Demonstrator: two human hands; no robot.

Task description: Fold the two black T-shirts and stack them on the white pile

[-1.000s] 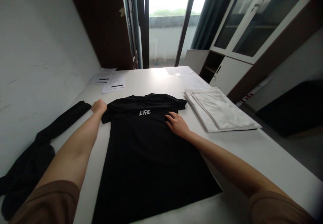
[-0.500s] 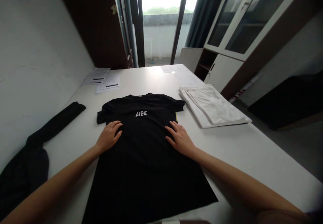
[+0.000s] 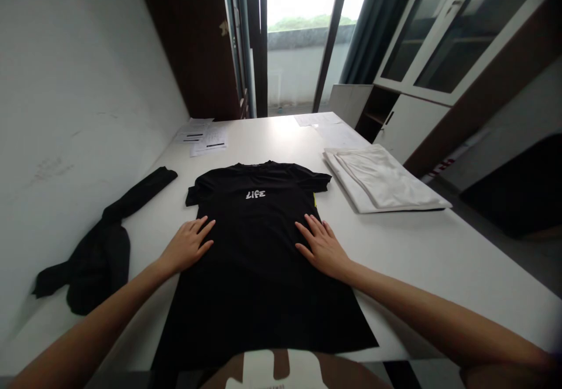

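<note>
A black T-shirt (image 3: 259, 272) lies spread on the white table, its collar toward the window and its hem toward me. White lettering shows near the collar, and a bit of yellow peeks out below the right sleeve. On the shirt's left side edge rests my left hand (image 3: 188, 244), fingers apart and pointing inward. My right hand (image 3: 322, 245) lies on the opposite side edge, its fingers spread over the fabric. Neither hand holds anything.
Folded white cloth (image 3: 381, 178) lies at the right of the table (image 3: 439, 248). A crumpled black garment (image 3: 103, 248) is at the left by the wall. Papers (image 3: 209, 141) lie at the back left, with others at the back right.
The view has shifted, showing more of the table's near edge and the black garment at left. Both hands rest slightly nearer the hem on the shirt, still spread.
</note>
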